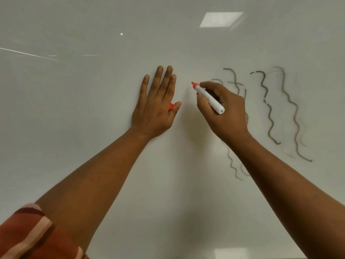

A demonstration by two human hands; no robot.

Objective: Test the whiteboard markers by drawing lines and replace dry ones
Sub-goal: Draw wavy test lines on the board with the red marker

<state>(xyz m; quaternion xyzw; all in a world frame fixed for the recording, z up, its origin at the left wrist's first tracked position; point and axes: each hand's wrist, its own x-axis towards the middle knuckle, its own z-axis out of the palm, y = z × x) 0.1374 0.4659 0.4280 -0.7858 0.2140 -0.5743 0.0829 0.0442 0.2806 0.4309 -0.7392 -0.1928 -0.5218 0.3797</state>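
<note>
Pinched between the right hand's (222,109) thumb and fingers, the marker (208,98) sat in a curled grip around its white barrel. Its red tip pointed up and to the left, at or just off the whiteboard (93,109); whether it touched could not be told. Its long axis ran diagonally, from the tip at upper left to the butt end at lower right, where a small blue dot showed.

The left hand (156,107) lay flat against the board, fingers straight and nearly together, pointing up. A red cap (171,106) peeked out by the base of the thumb, tucked under the hand; how it was held was mostly hidden.

One marker and one cap were in view. To the right of the right hand were about five dark wavy lines (270,118), running mostly top to bottom, some bold and some faint or broken; the hand and forearm covered part of the nearest ones.

Bare board lay between the two hands, just ahead of the tip, with more open surface above and far to the left of the left hand, and below between the forearms. No board edge showed at top or sides. A striped reddish sleeve (31,234) filled the lower left corner. A ceiling light's reflection (221,19) showed on the board at upper right.
</note>
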